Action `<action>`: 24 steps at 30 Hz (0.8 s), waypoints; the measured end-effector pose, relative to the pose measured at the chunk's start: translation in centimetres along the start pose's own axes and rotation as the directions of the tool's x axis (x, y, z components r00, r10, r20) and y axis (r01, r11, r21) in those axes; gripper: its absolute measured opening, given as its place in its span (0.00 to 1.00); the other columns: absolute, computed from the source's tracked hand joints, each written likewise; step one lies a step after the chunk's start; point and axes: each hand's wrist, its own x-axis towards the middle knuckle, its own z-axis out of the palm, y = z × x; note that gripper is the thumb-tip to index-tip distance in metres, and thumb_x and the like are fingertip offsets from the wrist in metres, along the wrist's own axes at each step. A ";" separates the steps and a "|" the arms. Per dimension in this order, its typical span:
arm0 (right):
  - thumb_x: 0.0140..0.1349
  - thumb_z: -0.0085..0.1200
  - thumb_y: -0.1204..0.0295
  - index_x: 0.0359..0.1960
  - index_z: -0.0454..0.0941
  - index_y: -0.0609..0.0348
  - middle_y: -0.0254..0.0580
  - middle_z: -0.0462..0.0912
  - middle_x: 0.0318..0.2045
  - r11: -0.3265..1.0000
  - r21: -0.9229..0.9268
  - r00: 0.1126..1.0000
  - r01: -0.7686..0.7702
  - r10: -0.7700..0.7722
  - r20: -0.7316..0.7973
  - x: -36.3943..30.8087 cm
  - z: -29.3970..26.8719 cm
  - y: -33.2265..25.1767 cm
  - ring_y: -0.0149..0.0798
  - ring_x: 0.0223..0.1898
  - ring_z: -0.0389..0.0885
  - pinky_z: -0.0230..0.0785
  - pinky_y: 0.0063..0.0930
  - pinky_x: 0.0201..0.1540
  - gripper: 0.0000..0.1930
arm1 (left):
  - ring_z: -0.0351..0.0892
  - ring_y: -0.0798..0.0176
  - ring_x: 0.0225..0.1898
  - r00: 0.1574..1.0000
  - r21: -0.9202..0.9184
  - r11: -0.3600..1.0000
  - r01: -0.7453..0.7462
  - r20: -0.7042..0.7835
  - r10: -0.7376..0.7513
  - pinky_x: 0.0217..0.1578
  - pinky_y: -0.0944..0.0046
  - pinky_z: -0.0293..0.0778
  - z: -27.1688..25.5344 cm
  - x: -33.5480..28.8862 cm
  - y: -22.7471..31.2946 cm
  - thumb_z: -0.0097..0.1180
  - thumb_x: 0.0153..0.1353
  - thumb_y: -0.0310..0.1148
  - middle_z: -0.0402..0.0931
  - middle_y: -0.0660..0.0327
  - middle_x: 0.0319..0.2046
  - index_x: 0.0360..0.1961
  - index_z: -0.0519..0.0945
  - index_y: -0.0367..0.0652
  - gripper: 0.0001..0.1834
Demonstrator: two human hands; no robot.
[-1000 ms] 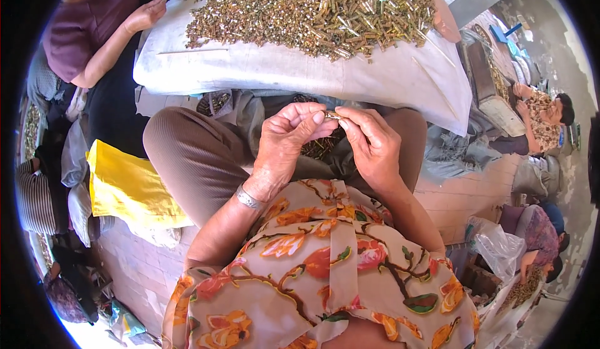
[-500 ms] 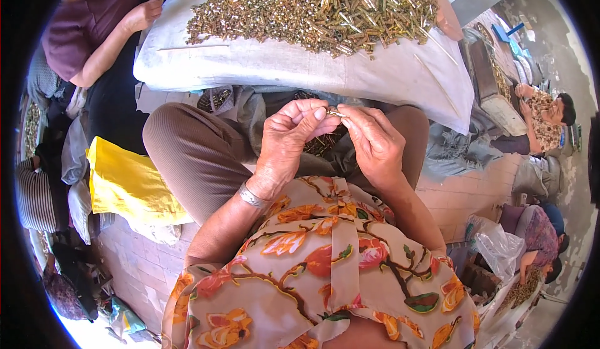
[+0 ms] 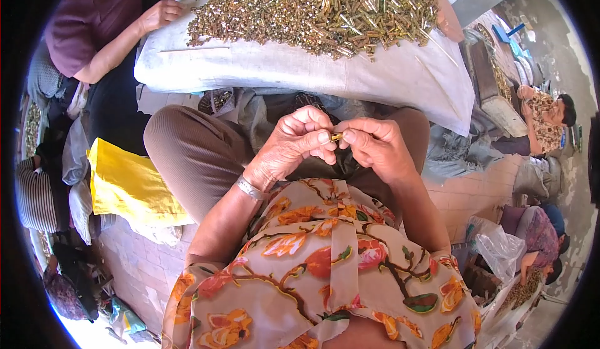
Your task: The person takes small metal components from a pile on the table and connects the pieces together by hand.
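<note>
Above my lap, my left hand (image 3: 292,141) and my right hand (image 3: 380,147) meet fingertip to fingertip. Between their thumbs and forefingers is pinched a small brass-coloured metal piece (image 3: 337,137), mostly covered by the fingers. Its exact kind is too small to make out. Beyond my knees, a heap of small brass-coloured metal parts (image 3: 312,14) lies on a table covered with white cloth (image 3: 250,71). Short, nut-like bits make up its left side and longer tube-like ones its right.
Thin sticks (image 3: 431,74) lie on the cloth. At left sits a co-worker in a purple top (image 3: 94,30), hands at the table's edge. A yellow cloth (image 3: 128,177) is beside my left knee. Other people and a clear plastic bag (image 3: 497,246) are at right.
Both my hands have come down a little toward my lap, the fingers still pinched around the small metal piece. The co-worker's hands at left have shifted right, toward the heap.
</note>
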 end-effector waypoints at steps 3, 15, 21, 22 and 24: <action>0.66 0.51 0.72 0.46 0.79 0.65 0.31 0.78 0.26 0.995 0.099 0.994 -0.005 0.016 -0.104 -0.1 1.5 0.2 0.18 0.17 0.62 0.53 0.14 0.17 0.11 | 0.80 0.66 0.30 0.999 -0.127 0.991 -0.043 0.010 0.044 0.36 0.63 0.81 -0.1 0.3 -1.1 0.58 0.62 0.30 0.78 0.60 0.30 0.38 0.73 0.41 0.08; 0.65 0.53 0.66 0.35 0.76 0.60 0.30 0.71 0.20 0.932 0.352 0.932 -0.089 0.203 -0.299 6.9 -3.2 2.0 0.23 0.15 0.64 0.48 0.18 0.13 0.09 | 0.78 0.69 0.24 0.803 0.931 0.359 0.067 -0.264 0.534 0.27 0.66 0.75 -4.4 7.6 2.1 0.58 0.60 0.29 0.80 0.59 0.30 0.39 0.81 0.40 0.07; 0.59 0.57 0.70 0.39 0.78 0.57 0.41 0.76 0.25 0.281 -0.929 0.601 0.242 -0.795 -0.084 15.0 -8.2 4.7 0.41 0.24 0.77 0.67 0.32 0.22 0.08 | 0.78 0.49 0.37 0.792 0.947 -0.263 0.185 0.015 0.610 0.39 0.53 0.75 -7.4 13.1 3.3 0.58 0.53 0.30 0.78 0.55 0.35 0.35 0.80 0.44 0.07; 0.57 0.56 0.73 0.37 0.77 0.58 0.43 0.75 0.28 0.204 -0.967 0.654 0.152 -0.754 -0.056 15.2 -7.8 4.5 0.46 0.24 0.78 0.70 0.37 0.24 0.07 | 0.78 0.49 0.37 0.792 0.946 -0.264 0.185 0.015 0.610 0.39 0.53 0.75 -7.3 13.4 3.4 0.58 0.53 0.30 0.78 0.55 0.35 0.35 0.80 0.44 0.07; 0.54 0.56 0.75 0.35 0.75 0.60 0.46 0.75 0.31 0.118 -0.991 0.709 0.065 -0.704 -0.037 15.5 -7.5 4.3 0.52 0.25 0.79 0.72 0.41 0.26 0.07 | 0.78 0.49 0.37 0.822 0.905 -0.350 0.241 0.001 0.569 0.39 0.53 0.75 -7.2 13.7 3.4 0.58 0.54 0.30 0.77 0.55 0.34 0.35 0.80 0.44 0.07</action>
